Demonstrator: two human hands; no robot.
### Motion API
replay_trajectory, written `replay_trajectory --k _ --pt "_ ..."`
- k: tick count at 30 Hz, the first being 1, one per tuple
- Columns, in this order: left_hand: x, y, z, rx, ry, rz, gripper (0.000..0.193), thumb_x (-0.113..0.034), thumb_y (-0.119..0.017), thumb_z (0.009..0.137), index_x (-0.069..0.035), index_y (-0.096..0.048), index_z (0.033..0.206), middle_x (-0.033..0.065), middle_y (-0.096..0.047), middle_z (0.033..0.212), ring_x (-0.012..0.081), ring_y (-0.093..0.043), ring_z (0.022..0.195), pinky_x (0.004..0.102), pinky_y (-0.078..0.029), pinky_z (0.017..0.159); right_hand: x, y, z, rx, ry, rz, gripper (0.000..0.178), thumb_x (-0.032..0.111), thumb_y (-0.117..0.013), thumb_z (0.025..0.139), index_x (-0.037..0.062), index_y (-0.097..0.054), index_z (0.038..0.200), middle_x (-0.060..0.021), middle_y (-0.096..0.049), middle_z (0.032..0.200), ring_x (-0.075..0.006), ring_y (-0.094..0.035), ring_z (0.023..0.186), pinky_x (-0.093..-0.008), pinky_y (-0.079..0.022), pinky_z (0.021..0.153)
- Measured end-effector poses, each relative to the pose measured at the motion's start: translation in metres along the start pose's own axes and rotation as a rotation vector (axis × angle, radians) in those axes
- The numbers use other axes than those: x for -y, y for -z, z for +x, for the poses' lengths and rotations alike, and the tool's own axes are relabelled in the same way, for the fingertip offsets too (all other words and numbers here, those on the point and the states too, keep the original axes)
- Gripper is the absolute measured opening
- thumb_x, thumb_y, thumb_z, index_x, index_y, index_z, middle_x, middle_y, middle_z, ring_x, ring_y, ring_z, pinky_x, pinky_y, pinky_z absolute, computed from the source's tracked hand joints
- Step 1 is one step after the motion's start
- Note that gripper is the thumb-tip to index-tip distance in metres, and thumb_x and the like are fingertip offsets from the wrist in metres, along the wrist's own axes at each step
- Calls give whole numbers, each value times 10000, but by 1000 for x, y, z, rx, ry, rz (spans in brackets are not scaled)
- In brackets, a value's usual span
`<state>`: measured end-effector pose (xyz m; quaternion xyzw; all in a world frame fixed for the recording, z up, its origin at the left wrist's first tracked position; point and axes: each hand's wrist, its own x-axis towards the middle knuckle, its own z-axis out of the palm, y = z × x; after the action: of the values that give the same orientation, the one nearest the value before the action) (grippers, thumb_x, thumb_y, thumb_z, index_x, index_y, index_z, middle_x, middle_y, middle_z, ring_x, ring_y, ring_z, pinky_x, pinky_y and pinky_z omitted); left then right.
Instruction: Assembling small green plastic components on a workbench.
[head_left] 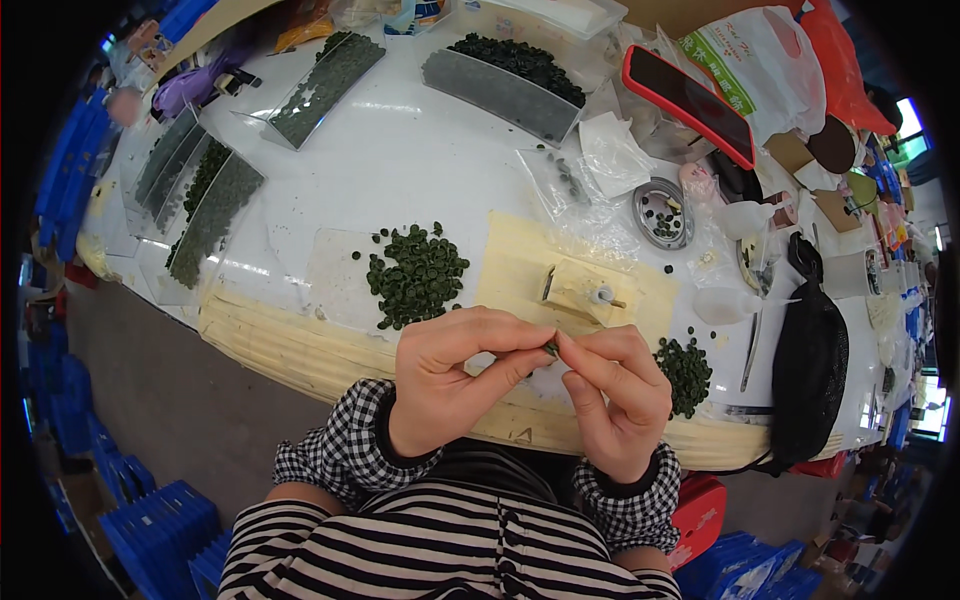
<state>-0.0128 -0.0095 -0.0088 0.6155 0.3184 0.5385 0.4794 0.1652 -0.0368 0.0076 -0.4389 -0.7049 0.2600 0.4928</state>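
My left hand [452, 372] pinches a small dark green piece [551, 349] between thumb and forefinger, close to the table's front edge. The fingertips of my right hand [622, 400] meet it from the other side, fingers curled; most of the piece is covered. A heap of small dark green round pieces [415, 275] lies beyond my left hand on a pale sheet. Beside my right hand is a smaller heap of similar pieces [685, 380]. Just past my fingertips, a yellowish block [578, 292] with a short metal post rests on a yellow sheet [510, 255].
Clear trays of green pieces [505, 95] stand at the back and left. A red-cased phone [690, 105] leans at the back right, near plastic bags [765, 70]. A round dish [662, 213], tweezers [752, 345] and a black pouch [810, 360] lie to the right.
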Motion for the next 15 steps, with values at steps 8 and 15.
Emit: replay_trajectory --k 8,15 --pt "0 -1 0 -15 -11 -1 220 76 -728 781 21 -706 992 126 -710 877 159 -685 772 245 -533 682 1 0 0 4 -15 -11 353 -42 -708 773 54 -716 1113 -72 -671 929 -201 -588 797 -282 -464 690" --pt "0 -2 0 -21 -17 4 210 75 -735 775 24 -706 977 130 -709 870 160 -686 767 246 -534 679 2 0 -1 5 -40 -10 354 -42 -708 773 53 -715 1114 -76 -670 936 -202 -594 807 -283 -470 696"
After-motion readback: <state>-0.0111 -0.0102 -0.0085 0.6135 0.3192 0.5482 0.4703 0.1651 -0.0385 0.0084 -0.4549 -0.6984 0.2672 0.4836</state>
